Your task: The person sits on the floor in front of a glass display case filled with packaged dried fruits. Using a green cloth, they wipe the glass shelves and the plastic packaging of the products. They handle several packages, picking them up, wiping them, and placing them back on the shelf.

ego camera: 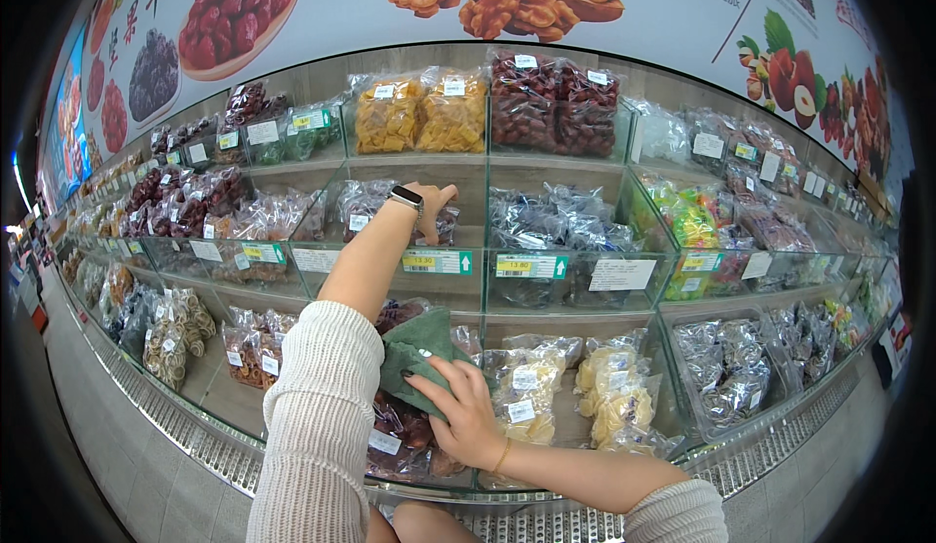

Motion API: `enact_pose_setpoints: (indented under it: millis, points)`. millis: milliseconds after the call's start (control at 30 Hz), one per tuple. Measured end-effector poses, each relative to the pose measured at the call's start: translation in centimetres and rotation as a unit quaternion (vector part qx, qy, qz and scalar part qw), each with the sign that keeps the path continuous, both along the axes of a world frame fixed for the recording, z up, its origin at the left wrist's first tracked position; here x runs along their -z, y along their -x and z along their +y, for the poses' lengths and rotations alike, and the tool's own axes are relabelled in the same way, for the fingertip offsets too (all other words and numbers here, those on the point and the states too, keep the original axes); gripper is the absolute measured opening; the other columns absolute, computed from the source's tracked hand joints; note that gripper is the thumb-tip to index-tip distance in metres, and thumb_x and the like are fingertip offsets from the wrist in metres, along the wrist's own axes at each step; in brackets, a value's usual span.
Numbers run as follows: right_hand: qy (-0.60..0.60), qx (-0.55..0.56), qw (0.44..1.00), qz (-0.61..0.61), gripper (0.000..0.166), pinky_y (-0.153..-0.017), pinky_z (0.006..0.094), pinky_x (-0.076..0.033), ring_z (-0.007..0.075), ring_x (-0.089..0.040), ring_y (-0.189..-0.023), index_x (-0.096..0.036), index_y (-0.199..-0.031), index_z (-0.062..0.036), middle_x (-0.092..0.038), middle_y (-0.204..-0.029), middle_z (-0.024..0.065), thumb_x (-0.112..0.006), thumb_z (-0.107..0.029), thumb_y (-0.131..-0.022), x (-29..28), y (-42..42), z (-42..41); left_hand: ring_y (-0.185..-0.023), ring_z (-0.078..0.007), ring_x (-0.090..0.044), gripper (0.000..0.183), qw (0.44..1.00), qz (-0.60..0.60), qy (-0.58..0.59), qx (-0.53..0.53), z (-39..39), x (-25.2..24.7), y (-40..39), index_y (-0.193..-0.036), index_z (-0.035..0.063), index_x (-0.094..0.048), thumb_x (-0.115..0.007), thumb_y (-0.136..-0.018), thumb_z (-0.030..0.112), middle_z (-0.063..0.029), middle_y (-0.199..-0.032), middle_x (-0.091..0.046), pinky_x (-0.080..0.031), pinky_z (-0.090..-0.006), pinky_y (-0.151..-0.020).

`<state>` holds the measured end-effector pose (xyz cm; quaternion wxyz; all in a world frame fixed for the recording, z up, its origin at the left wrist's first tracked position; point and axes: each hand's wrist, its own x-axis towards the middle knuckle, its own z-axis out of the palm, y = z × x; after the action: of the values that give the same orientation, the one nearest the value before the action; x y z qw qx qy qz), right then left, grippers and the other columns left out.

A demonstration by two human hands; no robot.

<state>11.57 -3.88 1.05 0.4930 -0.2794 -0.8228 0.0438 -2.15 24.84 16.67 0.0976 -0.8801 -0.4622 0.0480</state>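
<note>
My left hand (433, 210), below a wristwatch (406, 198), reaches over the glass front into the middle shelf. It is at some clear plastic bags of dark dried fruit (365, 207); part of the fingers is hidden, so I cannot tell whether it grips one. Lower down, my right hand (461, 411) holds a green cloth (424, 353) with its fingers spread over it. The cloth lies in front of the lower-shelf compartment, partly covering bags of dark dried food (398, 426). A glass divider (484, 280) stands just right of my left hand.
Bagged yellow dried fruit (420, 115) and red dates (552, 108) fill upper compartments. Dark bags (559, 218) sit right of the divider, pale yellow bagged slices (618, 397) below. Price tags (437, 262) line the glass edges. A perforated metal ledge (541, 525) runs along the base.
</note>
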Motion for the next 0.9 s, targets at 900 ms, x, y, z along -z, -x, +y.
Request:
enact_pose_setpoints:
  millis: [900]
  points:
    - [-0.024,0.012,1.000,-0.009,0.059,-0.100,0.0480,-0.030,0.0386,-0.038,-0.114,-0.052,-0.125,-0.0145,-0.041,-0.133,0.0139,-0.056,-0.002,-0.068,0.3,0.1,0.4,-0.102,-0.0344,-0.054,0.077,0.960,-0.053,-0.229,0.154,-25.3,-6.7,11.9,-0.125,0.0099,-0.045,-0.075,-0.054,0.018,-0.0145,-0.113,-0.052,-0.048,-0.0402,-0.084]
